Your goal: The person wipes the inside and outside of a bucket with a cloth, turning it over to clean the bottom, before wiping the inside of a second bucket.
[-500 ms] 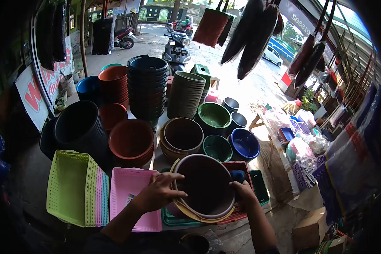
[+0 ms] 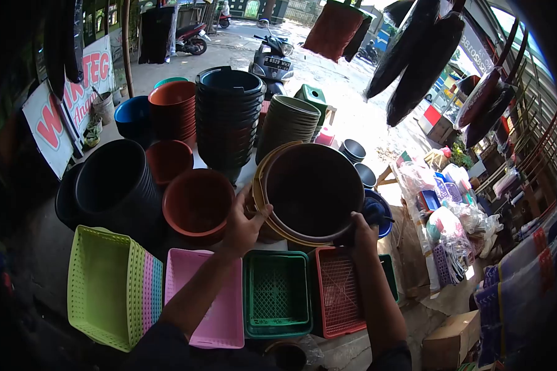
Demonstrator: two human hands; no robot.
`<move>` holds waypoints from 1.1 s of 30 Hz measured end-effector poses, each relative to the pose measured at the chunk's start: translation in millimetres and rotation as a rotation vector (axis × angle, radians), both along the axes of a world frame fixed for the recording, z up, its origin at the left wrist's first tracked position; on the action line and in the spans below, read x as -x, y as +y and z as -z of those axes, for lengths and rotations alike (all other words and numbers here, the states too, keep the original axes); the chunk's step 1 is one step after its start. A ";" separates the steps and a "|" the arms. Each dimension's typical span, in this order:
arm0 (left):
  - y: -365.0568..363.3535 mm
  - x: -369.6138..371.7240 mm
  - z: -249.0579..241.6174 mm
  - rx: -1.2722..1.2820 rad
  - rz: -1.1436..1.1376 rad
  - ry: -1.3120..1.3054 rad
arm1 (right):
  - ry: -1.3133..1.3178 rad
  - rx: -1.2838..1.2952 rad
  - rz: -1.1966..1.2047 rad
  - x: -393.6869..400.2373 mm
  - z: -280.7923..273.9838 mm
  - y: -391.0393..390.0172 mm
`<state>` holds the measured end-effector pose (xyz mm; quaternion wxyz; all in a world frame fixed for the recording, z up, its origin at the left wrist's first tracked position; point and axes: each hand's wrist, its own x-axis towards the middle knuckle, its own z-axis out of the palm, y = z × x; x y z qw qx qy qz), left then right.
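Note:
Between my hands is a stack of dark brown and yellow tubs (image 2: 312, 191), tilted with the openings toward me, above the green basket (image 2: 277, 294) and the red basket (image 2: 340, 290). My left hand (image 2: 246, 226) grips the stack's left rim, thumb on the edge. At the lower right rim my right hand (image 2: 364, 235) holds the stack, with a dark blue thing (image 2: 374, 211) beside its fingers. Left of the stack stands a reddish-brown tub (image 2: 198, 203); the blue tub (image 2: 385, 204) is partly hidden behind the right side.
Tall stacks of black tubs (image 2: 229, 117), orange tubs (image 2: 172, 111) and grey-green tubs (image 2: 288, 123) stand behind. Lime baskets (image 2: 102, 287) and a pink basket (image 2: 213, 297) are at the front left. Wrapped dusters (image 2: 424, 68) hang overhead at the right, above a table of bagged goods.
Both hands have raised the tub stack forward, away from me, uncovering the green and red baskets. It now covers the green tubs behind. The head view has shifted a little.

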<state>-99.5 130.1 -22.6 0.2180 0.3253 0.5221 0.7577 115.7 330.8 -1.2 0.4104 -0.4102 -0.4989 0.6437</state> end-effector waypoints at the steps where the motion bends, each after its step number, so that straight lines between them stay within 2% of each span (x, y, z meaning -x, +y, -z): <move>1: 9.6 11.1 -4.0 -0.043 0.013 -0.039 | 0.046 -0.058 -0.008 10.7 -3.4 0.3; 4: 29.3 44.0 -14.7 -0.031 0.045 -0.150 | 0.046 -0.126 -0.081 33.7 -8.1 9.8; 8: 55.1 79.9 -2.5 -0.001 0.053 -0.237 | -0.062 -0.168 -0.117 55.1 13.2 32.1; 20: 103.2 130.7 111.2 0.088 0.010 -0.227 | -0.253 -0.277 -0.129 89.4 91.2 52.1; 26: 110.0 127.0 164.6 0.188 -0.023 -0.230 | -0.367 -0.176 -0.108 89.8 136.8 72.1; 29: 108.6 116.4 187.5 0.214 -0.054 -0.248 | -0.385 -0.136 -0.119 90.0 136.2 66.2; 32: 111.0 103.7 191.4 0.255 -0.108 -0.256 | -0.380 -0.107 -0.107 85.9 160.0 75.6; 33: 110.7 99.5 190.8 0.299 -0.157 -0.241 | -0.481 -0.156 -0.056 81.1 180.7 86.4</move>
